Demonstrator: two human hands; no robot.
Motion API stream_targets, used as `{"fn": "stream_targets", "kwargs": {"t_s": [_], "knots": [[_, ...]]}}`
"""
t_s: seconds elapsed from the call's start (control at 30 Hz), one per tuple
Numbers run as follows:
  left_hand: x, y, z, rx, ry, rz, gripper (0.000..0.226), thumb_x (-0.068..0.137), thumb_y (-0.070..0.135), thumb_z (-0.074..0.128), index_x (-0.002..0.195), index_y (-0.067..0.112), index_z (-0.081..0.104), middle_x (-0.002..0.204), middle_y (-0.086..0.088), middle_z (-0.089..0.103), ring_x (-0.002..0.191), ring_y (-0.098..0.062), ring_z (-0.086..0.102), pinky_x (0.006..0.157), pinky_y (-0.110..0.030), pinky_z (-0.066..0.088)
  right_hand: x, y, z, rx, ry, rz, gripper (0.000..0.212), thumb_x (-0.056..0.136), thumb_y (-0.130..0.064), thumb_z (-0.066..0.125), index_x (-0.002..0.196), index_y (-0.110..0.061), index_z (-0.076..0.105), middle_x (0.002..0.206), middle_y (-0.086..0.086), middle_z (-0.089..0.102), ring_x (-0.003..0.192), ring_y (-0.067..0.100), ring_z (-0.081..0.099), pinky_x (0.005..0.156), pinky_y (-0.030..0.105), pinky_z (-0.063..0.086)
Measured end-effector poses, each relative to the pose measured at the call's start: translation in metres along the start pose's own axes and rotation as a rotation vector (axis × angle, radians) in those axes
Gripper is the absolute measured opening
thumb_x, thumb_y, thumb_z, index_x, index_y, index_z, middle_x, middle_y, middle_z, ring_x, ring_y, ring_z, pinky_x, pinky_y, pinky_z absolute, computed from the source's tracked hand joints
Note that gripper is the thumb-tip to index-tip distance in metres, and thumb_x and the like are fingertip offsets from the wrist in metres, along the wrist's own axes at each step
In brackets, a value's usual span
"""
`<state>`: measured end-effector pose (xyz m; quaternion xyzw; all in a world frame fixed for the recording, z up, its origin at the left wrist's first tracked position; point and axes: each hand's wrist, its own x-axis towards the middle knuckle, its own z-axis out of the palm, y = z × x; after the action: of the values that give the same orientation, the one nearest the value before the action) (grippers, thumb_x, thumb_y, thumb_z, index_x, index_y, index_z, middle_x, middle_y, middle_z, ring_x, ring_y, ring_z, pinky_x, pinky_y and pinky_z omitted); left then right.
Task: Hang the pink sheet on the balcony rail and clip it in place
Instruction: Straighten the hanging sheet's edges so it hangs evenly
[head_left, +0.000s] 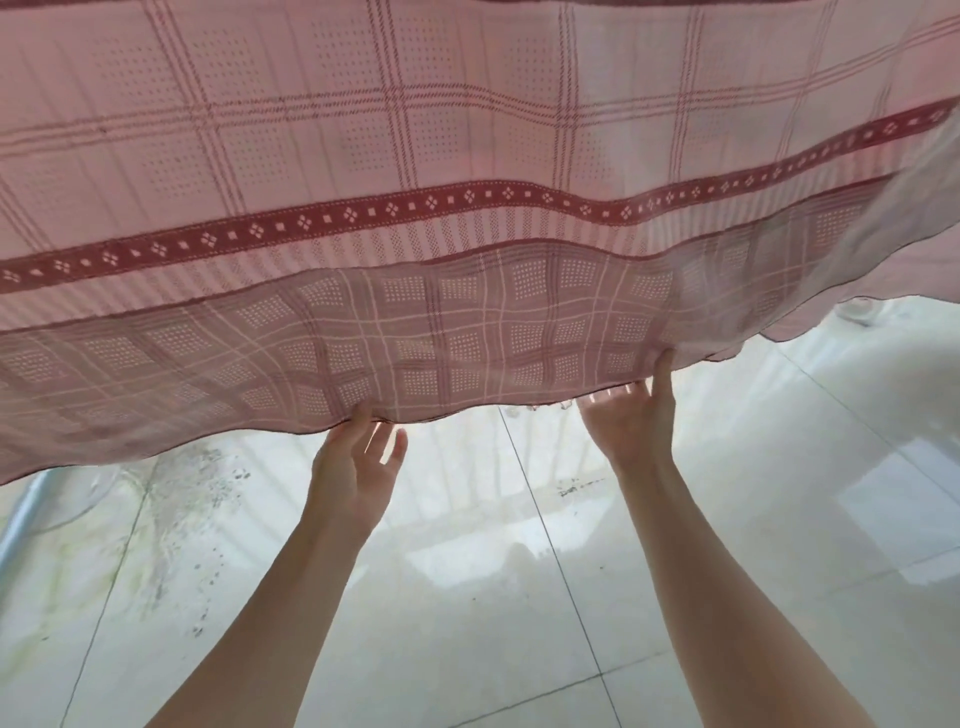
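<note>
We've got the pink sheet (415, 156) spread wide across the whole top of the view, billowing above the tiled floor (519, 597), its lower hem hanging in a wavy line over our two raised arms. A dark red band with little white diamonds runs across it, and below that band the cloth looks doubled, a second checked layer showing through.

Our left hand (353, 467) reaches up to the hem left of centre: the thumb tip touches the edge of the cloth, the fingers are loose and spread, light showing between them, and the grip is not closed on anything we can see. Our right hand (631, 415) is up at the hem right of centre, thumb laid up against the fabric, fingers straight and fanned just under the edge; whether any cloth is pinched there we cannot tell.

Pale shadows of upright bars fall on the floor below.
</note>
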<state>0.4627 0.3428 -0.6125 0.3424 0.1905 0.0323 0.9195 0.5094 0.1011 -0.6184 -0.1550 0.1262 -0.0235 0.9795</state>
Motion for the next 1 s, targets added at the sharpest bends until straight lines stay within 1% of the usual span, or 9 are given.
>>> {"fn": "stream_targets", "kwargs": {"t_s": [0.13, 0.27, 0.37, 0.47, 0.57, 0.63, 0.83, 0.9, 1.0], "knots": [[-0.006, 0.007, -0.011, -0.207, 0.022, -0.002, 0.008, 0.091, 0.018, 0.053, 0.089, 0.021, 0.06, 0.089, 0.006, 0.061, 0.099, -0.01, 0.06, 0.093, -0.036, 0.043, -0.015, 0.025, -0.003, -0.152, -0.02, 0.063, 0.029, 0.08, -0.03, 0.063, 0.107, -0.02, 0.063, 0.108, -0.003, 0.062, 0.111, 0.017, 0.056, 0.1, 0.041, 0.043], [-0.003, 0.013, -0.017, -0.289, 0.056, 0.02, 0.009, 0.091, 0.019, 0.054, 0.099, 0.022, 0.058, 0.095, 0.005, 0.063, 0.1, -0.01, 0.06, 0.09, -0.035, 0.044, -0.016, 0.037, -0.005, -0.224, -0.026, 0.092, 0.018, 0.093, -0.022, 0.054, 0.11, -0.021, 0.059, 0.101, -0.005, 0.062, 0.107, 0.015, 0.056, 0.095, 0.036, 0.045], [0.002, 0.019, -0.021, -0.309, 0.055, 0.04, 0.013, 0.09, 0.018, 0.056, 0.102, 0.022, 0.055, 0.091, 0.007, 0.062, 0.098, -0.009, 0.059, 0.086, -0.034, 0.045, -0.011, 0.039, 0.0, -0.241, -0.009, 0.068, 0.013, 0.093, -0.018, 0.052, 0.103, -0.022, 0.06, 0.101, -0.004, 0.058, 0.1, 0.015, 0.057, 0.087, 0.032, 0.048], [0.004, 0.02, -0.024, -0.268, 0.066, 0.057, 0.007, 0.093, 0.015, 0.053, 0.092, 0.02, 0.059, 0.082, 0.01, 0.065, 0.092, -0.005, 0.058, 0.083, -0.031, 0.044, -0.007, 0.038, 0.0, -0.272, 0.034, 0.033, 0.014, 0.096, -0.014, 0.048, 0.104, -0.019, 0.059, 0.102, -0.003, 0.059, 0.096, 0.016, 0.058, 0.084, 0.03, 0.051], [0.005, 0.016, -0.026, -0.235, 0.105, 0.059, 0.014, 0.094, 0.011, 0.049, 0.086, 0.018, 0.058, 0.071, 0.01, 0.067, 0.085, -0.004, 0.056, 0.082, -0.028, 0.043, -0.003, 0.038, -0.004, -0.277, 0.087, -0.001, 0.012, 0.096, -0.012, 0.046, 0.099, -0.014, 0.058, 0.097, -0.002, 0.058, 0.087, 0.015, 0.058, 0.065, 0.021, 0.055], [0.006, 0.013, -0.027, -0.249, 0.109, 0.056, 0.014, 0.094, 0.01, 0.049, 0.086, 0.017, 0.058, 0.069, 0.009, 0.066, 0.082, -0.004, 0.055, 0.08, -0.026, 0.043, -0.001, 0.04, -0.004, -0.265, 0.107, 0.006, 0.012, 0.096, -0.012, 0.047, 0.098, -0.013, 0.059, 0.095, -0.001, 0.059, 0.084, 0.015, 0.059, 0.061, 0.02, 0.055], [0.001, 0.015, -0.034, -0.224, 0.02, 0.071, 0.011, 0.092, 0.014, 0.052, 0.091, 0.021, 0.06, 0.081, 0.011, 0.066, 0.091, -0.003, 0.058, 0.089, -0.029, 0.041, -0.012, 0.06, 0.004, -0.223, -0.011, 0.186, 0.016, 0.092, -0.029, 0.052, 0.093, -0.015, 0.06, 0.097, 0.001, 0.062, 0.092, 0.019, 0.062, 0.083, 0.033, 0.048], [-0.002, 0.017, -0.038, -0.184, -0.056, 0.06, 0.013, 0.09, 0.017, 0.052, 0.092, 0.026, 0.062, 0.086, 0.014, 0.065, 0.099, -0.003, 0.057, 0.089, -0.031, 0.041, -0.013, 0.066, 0.01, -0.196, -0.098, 0.221, 0.026, 0.091, -0.031, 0.051, 0.107, -0.013, 0.062, 0.11, 0.005, 0.065, 0.103, 0.021, 0.062, 0.091, 0.036, 0.047], [-0.007, 0.021, -0.039, -0.179, -0.127, 0.023, 0.015, 0.086, 0.022, 0.053, 0.083, 0.029, 0.066, 0.086, 0.014, 0.064, 0.103, -0.005, 0.054, 0.09, -0.032, 0.039, -0.009, 0.075, 0.019, -0.111, -0.239, 0.21, 0.038, 0.097, -0.03, 0.041, 0.127, -0.01, 0.054, 0.133, 0.008, 0.056, 0.128, 0.025, 0.048, 0.109, 0.041, 0.035]]}}
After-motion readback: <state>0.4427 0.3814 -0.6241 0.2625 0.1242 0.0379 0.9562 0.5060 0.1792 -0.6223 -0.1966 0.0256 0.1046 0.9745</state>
